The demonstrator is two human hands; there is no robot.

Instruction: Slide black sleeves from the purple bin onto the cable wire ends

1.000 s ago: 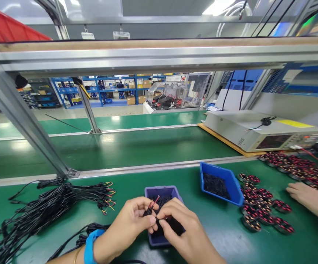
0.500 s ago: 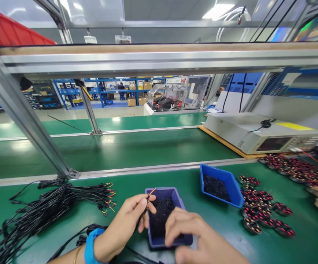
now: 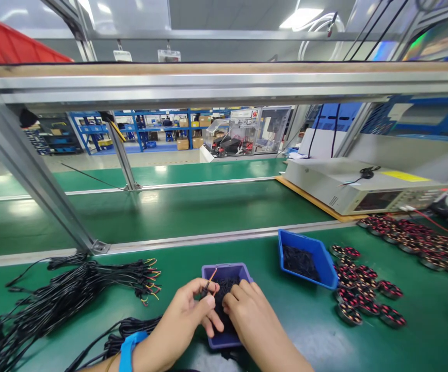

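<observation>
My left hand (image 3: 193, 310) pinches a black cable close to its stripped end, where thin orange and yellow wires (image 3: 210, 278) stick up. It hovers over the left side of a purple bin (image 3: 224, 343) full of short black pieces, perhaps tubing (image 3: 227, 285). Fingers curled downward, my right hand (image 3: 247, 310) reaches into the same bin from the right; its fingertips are among the pieces, and what they grip is hidden. Beside my left wrist lie more black cables (image 3: 119, 336).
A large bundle of black cables (image 3: 73, 289) lies at left. Right of the purple bin stands a blue bin (image 3: 326, 258) with black pieces, then several copper-wound coils (image 3: 363, 289). A grey instrument (image 3: 336, 181) sits behind them; a metal shelf beam (image 3: 208, 85) crosses above.
My right hand has moved down and left into the purple bin. My left hand still holds the cable, its fingers slightly shifted. Another person's hand at the right has withdrawn from the coils.
</observation>
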